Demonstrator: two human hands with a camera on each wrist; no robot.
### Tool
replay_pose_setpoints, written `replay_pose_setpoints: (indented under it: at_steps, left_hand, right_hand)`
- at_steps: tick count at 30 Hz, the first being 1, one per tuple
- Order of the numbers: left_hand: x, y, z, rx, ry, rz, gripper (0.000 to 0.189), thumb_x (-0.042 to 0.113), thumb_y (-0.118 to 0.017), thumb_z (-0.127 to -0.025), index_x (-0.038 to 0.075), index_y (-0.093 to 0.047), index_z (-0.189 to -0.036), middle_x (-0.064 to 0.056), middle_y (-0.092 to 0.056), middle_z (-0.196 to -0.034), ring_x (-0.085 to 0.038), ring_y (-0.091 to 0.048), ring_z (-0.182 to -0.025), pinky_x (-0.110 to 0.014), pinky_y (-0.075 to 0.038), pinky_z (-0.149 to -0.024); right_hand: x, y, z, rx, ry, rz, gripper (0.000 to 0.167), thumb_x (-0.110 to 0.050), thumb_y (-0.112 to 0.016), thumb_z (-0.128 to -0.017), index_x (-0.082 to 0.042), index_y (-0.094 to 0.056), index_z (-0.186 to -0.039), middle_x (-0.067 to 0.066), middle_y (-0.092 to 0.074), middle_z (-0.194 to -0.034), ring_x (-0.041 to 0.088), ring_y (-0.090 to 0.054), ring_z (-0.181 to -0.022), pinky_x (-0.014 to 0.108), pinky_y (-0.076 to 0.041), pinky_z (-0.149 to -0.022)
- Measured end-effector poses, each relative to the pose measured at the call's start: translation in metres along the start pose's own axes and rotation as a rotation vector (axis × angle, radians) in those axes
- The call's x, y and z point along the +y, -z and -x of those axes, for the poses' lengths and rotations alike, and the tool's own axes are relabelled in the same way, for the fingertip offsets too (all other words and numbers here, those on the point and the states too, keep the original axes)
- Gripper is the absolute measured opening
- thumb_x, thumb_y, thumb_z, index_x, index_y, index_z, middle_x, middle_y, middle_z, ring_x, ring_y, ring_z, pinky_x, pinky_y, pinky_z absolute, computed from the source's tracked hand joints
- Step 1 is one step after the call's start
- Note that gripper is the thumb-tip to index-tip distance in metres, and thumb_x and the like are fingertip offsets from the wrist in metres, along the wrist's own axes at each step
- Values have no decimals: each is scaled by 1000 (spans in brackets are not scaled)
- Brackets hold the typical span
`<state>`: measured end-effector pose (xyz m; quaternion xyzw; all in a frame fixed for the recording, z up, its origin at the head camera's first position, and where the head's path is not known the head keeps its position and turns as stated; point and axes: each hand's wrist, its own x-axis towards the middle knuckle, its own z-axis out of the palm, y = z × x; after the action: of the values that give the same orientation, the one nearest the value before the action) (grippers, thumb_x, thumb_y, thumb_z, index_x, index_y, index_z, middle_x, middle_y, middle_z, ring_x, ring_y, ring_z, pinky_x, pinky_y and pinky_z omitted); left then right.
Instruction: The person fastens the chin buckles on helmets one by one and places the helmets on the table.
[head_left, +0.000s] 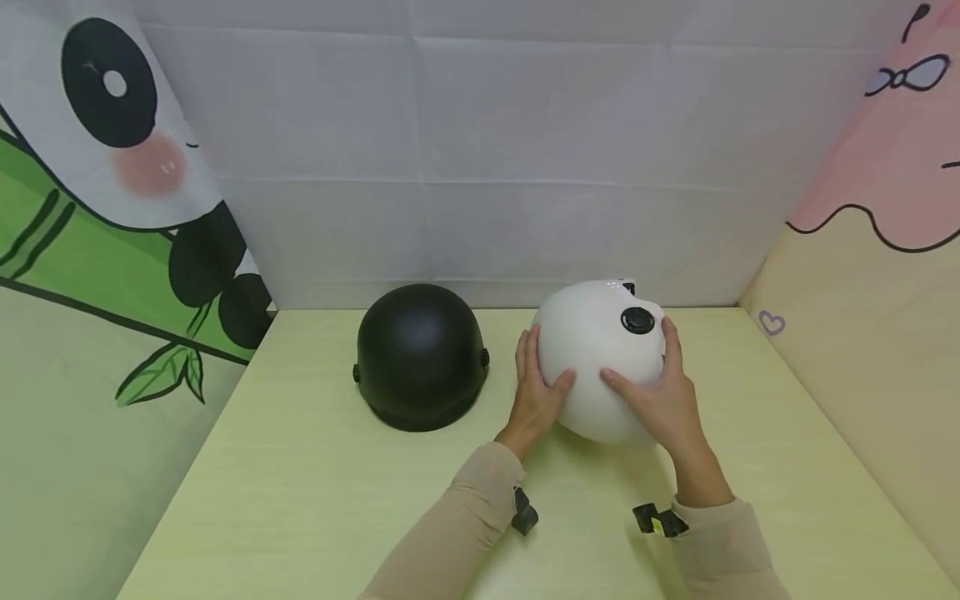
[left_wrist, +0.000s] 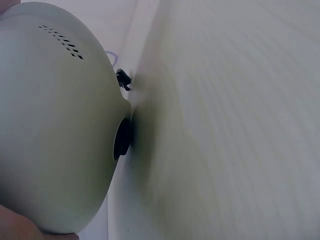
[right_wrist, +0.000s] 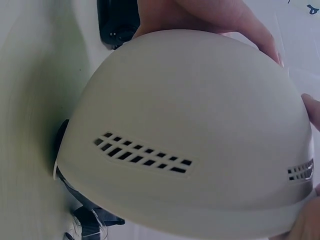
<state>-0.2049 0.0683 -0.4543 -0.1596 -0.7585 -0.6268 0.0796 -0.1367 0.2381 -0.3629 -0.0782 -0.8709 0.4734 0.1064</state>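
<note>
A white helmet (head_left: 588, 342) is between my two hands over the right half of the table. My left hand (head_left: 537, 402) grips its left side, fingers along the shell and thumb on the near face. On the right side, my right hand (head_left: 664, 410) holds it the same way. A round black part (head_left: 637, 321) shows on the shell's upper right. Rows of vent slots (right_wrist: 145, 155) appear in the right wrist view, with a dark strap (right_wrist: 87, 222) hanging below. In the left wrist view, the white shell (left_wrist: 55, 130) is close to the tabletop; whether it touches cannot be told.
A black helmet (head_left: 420, 358) sits dome up on the pale yellow table (head_left: 300, 500), left of the white one. A plain grey-white backdrop (head_left: 525, 167) rises behind the table. Printed cartoon panels stand at left (head_left: 90, 467) and right (head_left: 862, 333).
</note>
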Motion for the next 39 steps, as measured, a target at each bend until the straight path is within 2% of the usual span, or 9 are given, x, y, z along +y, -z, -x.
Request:
replay_pose_setpoints:
  at_steps: [9, 17, 26, 32, 39]
  left_hand:
    - [-6, 2, 4, 9, -54, 21, 90, 62, -50, -86, 23, -10, -157, -12, -7, -159, -44, -28, -135, -64, -34, -97]
    - [-15, 1, 13, -9, -76, 70, 85, 55, -46, -89, 19, -8, -156, -13, -15, -157, -39, -32, -134, -60, -32, -101]
    - [-13, 0, 18, -21, -16, 132, 72, 38, -41, -94, 14, -7, -153, -17, -15, -157, -31, -24, -141, -53, -25, -109]
    - [-14, -1, 21, 5, 27, 124, 71, 36, -40, -93, 15, -8, -153, -16, -18, -156, -30, -27, -139, -52, -25, -109]
    - [-16, 2, 23, -8, 14, 119, 71, 37, -37, -93, 13, -6, -153, -16, -17, -156, -30, -26, -139, -51, -24, -109]
  right_hand:
    - [-3, -5, 2, -1, 8, 41, 112, -49, -78, -79, -30, 0, -157, 28, -42, -142, 50, -49, -117, 67, -41, -88]
    - [-8, -9, 8, -35, 28, 108, 117, -54, -78, -77, -27, 2, -158, 31, -39, -143, 52, -49, -117, 67, -41, -88]
    - [-11, -15, 12, -48, 82, 133, 107, -44, -77, -83, -23, -4, -158, 34, -41, -140, 53, -50, -115, 66, -40, -90]
    - [-12, -19, 12, -43, 114, 127, 97, -37, -73, -88, -20, -8, -157, 34, -44, -137, 52, -50, -115, 66, -39, -90]
    - [-13, -22, 13, -53, 110, 120, 94, -38, -72, -88, -22, -10, -157, 30, -52, -124, 48, -55, -107, 65, -41, -87]
